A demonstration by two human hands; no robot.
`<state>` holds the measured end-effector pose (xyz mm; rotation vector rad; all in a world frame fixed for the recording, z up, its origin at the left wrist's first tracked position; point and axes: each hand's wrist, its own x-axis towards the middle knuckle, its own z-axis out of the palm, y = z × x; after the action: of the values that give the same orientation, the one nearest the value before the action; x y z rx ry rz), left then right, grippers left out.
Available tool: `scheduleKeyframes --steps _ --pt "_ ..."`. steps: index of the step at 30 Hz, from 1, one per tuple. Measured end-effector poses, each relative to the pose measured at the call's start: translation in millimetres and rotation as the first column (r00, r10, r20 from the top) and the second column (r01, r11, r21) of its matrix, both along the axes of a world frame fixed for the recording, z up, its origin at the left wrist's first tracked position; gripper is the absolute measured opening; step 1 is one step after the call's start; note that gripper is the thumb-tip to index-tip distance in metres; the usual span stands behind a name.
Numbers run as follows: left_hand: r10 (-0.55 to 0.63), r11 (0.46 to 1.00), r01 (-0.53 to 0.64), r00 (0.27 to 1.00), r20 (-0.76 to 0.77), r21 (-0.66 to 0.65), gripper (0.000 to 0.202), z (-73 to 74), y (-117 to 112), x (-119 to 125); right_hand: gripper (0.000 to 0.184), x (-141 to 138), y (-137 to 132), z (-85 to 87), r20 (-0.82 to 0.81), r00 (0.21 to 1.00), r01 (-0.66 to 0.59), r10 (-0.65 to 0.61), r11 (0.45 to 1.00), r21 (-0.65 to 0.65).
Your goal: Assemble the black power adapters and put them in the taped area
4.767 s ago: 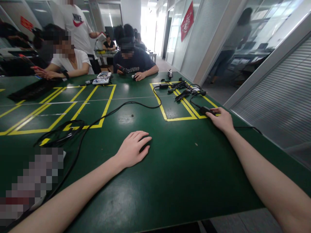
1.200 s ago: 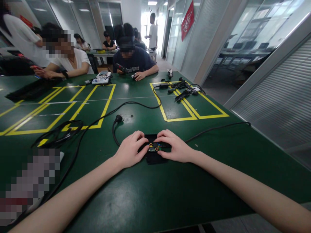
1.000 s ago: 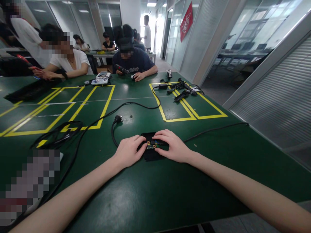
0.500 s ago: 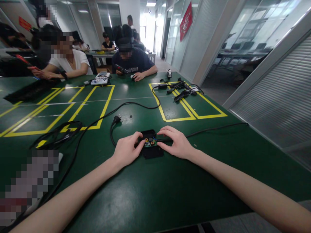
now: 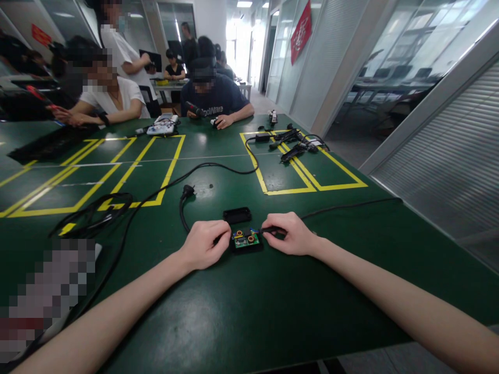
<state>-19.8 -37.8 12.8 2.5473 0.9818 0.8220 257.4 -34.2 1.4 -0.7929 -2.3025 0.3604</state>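
Note:
A small green circuit board with copper-ringed coils lies in the near half of a black plastic case. Just behind it is the other case half, lying apart on the green table. At the board's left end, my left hand is closed around the black power cord, whose plug rests farther back; the fingers hide the gripped stretch. My right hand pinches a black cable close to the board's right end, where blue wires show.
More black cable winds across the table, with a coil at left. Yellow tape marks rectangles. Black adapters and cords lie back right. Co-workers sit across the table, near a white device.
The board has come down into the near case half, apart from the far half. Both hands have closed from loosely spread fingers onto the cables. A standing person has come into view behind.

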Motion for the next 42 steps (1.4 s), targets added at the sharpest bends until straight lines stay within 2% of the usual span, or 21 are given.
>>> scheduleKeyframes --steps 3,8,13,17,20,25,29,36,42 --pt "-0.041 0.999 0.041 0.998 -0.05 -0.006 0.019 0.0 -0.4 -0.4 0.008 0.6 0.7 0.4 0.047 0.999 -0.013 0.015 0.998 -0.057" --pt "0.013 1.0 -0.014 0.996 -0.091 -0.012 0.007 -2.0 -0.9 2.5 0.012 -0.3 2.8 -0.8 0.124 0.992 -0.01 0.021 0.996 -0.089" --pt "0.027 1.0 -0.027 0.998 -0.057 -0.002 0.008 -3.9 -0.2 2.8 0.014 -1.9 1.6 -0.5 0.113 0.994 0.017 -0.009 0.998 -0.067" --pt "-0.03 0.999 0.028 0.998 -0.048 -0.022 0.008 -2.2 0.0 1.2 0.012 -0.8 -0.7 2.0 0.099 0.995 -0.023 0.031 0.996 -0.082" --pt "-0.049 0.998 0.047 0.997 -0.059 -0.036 0.008 -1.5 -0.2 1.0 0.018 1.0 -1.7 2.4 0.106 0.992 -0.053 0.063 0.994 -0.093" --pt "0.001 1.0 0.0 0.997 -0.076 0.007 0.008 -2.3 -0.5 3.3 0.03 1.4 -0.8 -0.9 0.108 0.992 -0.058 0.067 0.995 -0.087" --pt "0.023 1.0 -0.021 0.995 -0.094 0.022 0.008 -3.8 0.4 4.0 0.026 0.4 0.2 -3.4 0.108 0.993 -0.034 0.043 0.996 -0.082" --pt "0.057 0.997 -0.057 0.998 -0.002 -0.06 0.01 -7.3 3.0 2.2 0.024 -0.8 0.3 -5.0 0.125 0.992 0.004 0.003 0.998 -0.059" --pt "0.069 0.99 -0.067 0.998 0.01 -0.12 0.008 -5.5 4.3 2.9 0.025 -1.9 1.2 -5.0 0.134 0.991 0.034 -0.026 0.997 -0.063"
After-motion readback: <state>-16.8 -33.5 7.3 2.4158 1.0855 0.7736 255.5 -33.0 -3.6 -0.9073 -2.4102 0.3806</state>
